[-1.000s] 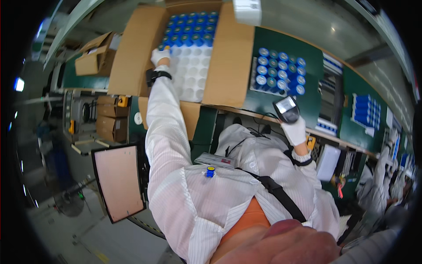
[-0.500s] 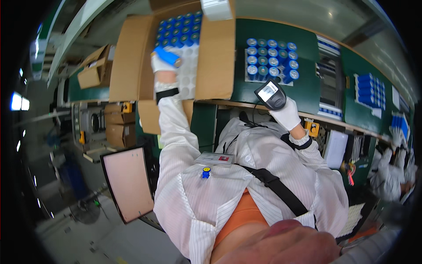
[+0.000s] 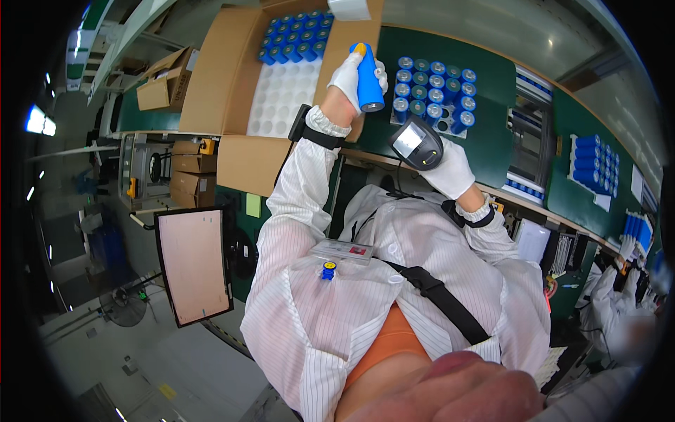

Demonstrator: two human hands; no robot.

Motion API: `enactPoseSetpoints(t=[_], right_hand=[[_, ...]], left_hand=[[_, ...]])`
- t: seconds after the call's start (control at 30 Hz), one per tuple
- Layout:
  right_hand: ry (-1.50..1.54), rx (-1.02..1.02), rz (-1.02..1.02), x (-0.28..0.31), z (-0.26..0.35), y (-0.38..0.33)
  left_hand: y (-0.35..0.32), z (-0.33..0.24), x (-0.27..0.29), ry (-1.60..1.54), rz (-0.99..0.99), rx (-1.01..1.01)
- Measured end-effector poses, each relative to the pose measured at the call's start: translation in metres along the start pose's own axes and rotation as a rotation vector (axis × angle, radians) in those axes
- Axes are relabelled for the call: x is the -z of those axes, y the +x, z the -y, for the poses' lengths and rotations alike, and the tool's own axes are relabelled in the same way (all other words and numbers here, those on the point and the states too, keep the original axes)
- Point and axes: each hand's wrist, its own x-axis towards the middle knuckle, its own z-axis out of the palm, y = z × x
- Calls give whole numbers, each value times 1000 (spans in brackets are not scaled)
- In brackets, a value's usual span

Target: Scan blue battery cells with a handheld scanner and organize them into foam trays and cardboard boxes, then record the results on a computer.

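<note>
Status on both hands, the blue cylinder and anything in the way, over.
Left hand gripping blue cylinder, clear of white tray. Right hand holding black handheld device. Nothing visible between cylinder and device.

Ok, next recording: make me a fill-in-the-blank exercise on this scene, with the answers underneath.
1. The left grip holds a cylinder whose side is coloured ____.
2. The scanner is held in the other grip, on the person's ____ side.
3. The tray inside the cardboard box is coloured ____.
4. The green table's cylinder groups are to the ____ of that box.

Missing words: blue; right; white; right.
</note>
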Motion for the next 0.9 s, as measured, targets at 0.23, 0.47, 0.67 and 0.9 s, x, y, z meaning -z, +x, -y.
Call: enactPoseSetpoints(t=[0.23,0.47,0.67,0.9], right_hand=[[73,-24,-153,24,-30,-35],[69,-170,-436,41,-93,-69],[22,-218,-483,51,-101,-81],[-7,-205,-474,50,-102,-77]], left_hand=[[15,56,-32,133,54,-10],[34,127,-47,892,91,-536],[74,148,-23,1009,128,-464],[103,171,-1,1882,-84,-874]])
